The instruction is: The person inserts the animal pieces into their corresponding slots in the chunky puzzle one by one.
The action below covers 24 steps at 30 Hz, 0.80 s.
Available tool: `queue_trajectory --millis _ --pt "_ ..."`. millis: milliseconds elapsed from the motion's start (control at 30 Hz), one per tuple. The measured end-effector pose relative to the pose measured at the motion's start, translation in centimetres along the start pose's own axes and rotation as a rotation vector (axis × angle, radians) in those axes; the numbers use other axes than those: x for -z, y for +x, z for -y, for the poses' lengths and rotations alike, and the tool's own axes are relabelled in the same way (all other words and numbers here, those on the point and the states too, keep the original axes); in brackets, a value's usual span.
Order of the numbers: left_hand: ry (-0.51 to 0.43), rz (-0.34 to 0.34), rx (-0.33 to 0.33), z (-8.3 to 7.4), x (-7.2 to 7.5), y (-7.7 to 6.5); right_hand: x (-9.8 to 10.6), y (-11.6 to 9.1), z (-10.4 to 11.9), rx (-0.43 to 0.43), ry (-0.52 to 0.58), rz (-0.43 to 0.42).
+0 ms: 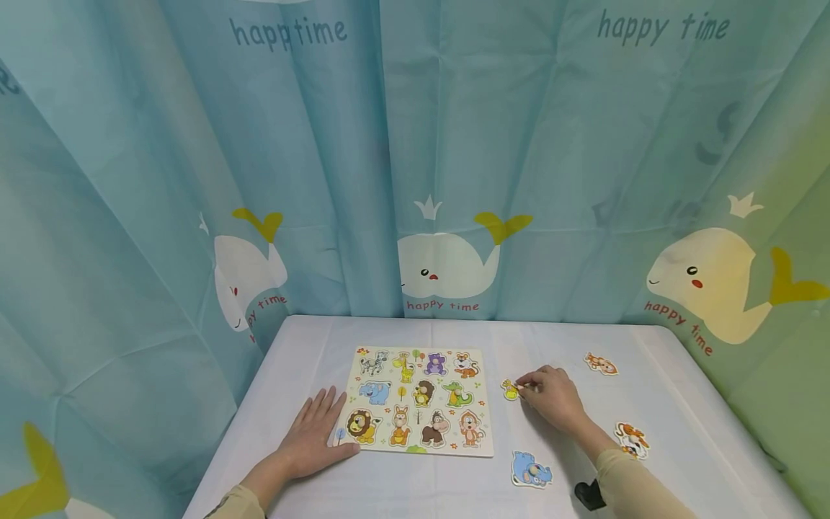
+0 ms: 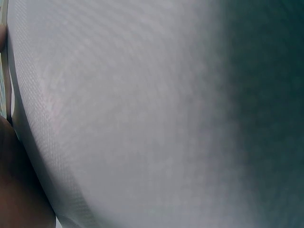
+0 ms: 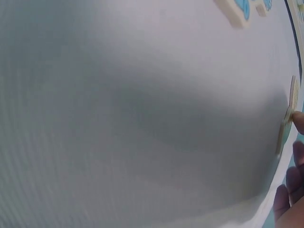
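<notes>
A white puzzle board [image 1: 415, 453] with several cartoon animals lies on the table. My left hand [image 1: 314, 436] rests flat at its left edge, fingers straight and spread; only a sliver of it shows in the left wrist view. To the right of the board my right hand [image 1: 554, 396] pinches a small yellow animal puzzle piece [image 1: 509, 390] at the tabletop. In the right wrist view the fingertips [image 3: 298, 121] meet that wooden piece [image 3: 293, 92] at the far right edge, its picture side mostly hidden.
A blue elephant piece [image 1: 532, 470] lies nearer me, right of the board. Farther right are an orange animal piece [image 1: 601, 363] and an orange-and-white piece [image 1: 632, 440] close by the right forearm. A black object [image 1: 588, 495] shows beside the right sleeve. Blue curtains [image 1: 447, 144] hang behind the table.
</notes>
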<state>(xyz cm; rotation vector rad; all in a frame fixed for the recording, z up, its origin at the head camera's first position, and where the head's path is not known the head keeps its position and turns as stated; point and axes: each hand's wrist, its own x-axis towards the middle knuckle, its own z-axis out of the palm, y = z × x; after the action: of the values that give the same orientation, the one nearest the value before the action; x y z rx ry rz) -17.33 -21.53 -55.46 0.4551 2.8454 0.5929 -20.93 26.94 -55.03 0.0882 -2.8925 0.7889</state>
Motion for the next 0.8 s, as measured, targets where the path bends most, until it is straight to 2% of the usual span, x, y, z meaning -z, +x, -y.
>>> queue_trajectory --millis 367,800 --pt "0.003 -0.016 -0.005 0.03 -0.10 -0.09 0.61 0.21 -0.65 0.046 -0.009 0.059" --pt "0.004 -0.005 -0.003 0.18 -0.16 0.09 0.39 0.39 -0.79 0.054 -0.015 0.044"
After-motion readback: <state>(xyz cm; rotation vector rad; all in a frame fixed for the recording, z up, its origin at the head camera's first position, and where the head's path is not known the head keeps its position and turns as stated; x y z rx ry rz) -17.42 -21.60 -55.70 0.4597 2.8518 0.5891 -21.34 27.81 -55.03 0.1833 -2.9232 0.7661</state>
